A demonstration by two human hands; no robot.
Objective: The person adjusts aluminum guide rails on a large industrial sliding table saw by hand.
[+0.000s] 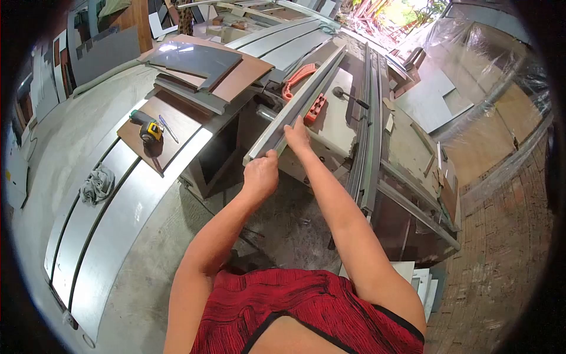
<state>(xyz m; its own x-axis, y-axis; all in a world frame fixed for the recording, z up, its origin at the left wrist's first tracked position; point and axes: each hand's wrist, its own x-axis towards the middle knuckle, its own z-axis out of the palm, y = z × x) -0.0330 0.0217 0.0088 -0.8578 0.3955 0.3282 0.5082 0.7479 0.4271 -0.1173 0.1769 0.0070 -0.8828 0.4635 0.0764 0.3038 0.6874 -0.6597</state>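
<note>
A long pale metal rail (296,106) slants away from me over the machine table, its near end towards my body. My left hand (261,175) is closed around that near end. Further up its right side, my right hand (298,135) grips the edge, with part of the fingers hidden. Just beyond the right hand lies an orange-red block with holes (316,109). A curved orange part (299,79) sits on the rail's left. To the right, a black-knobbed lever (351,98) stands on the pale table surface.
At left, a brown board (171,127) carries a yellow-black tape measure (151,133) and a pen (168,128). A grey rag (98,184) lies on the slotted metal sliding table (112,236). Stacked panels (194,62) rest behind. Long metal rails (370,130) run along the right.
</note>
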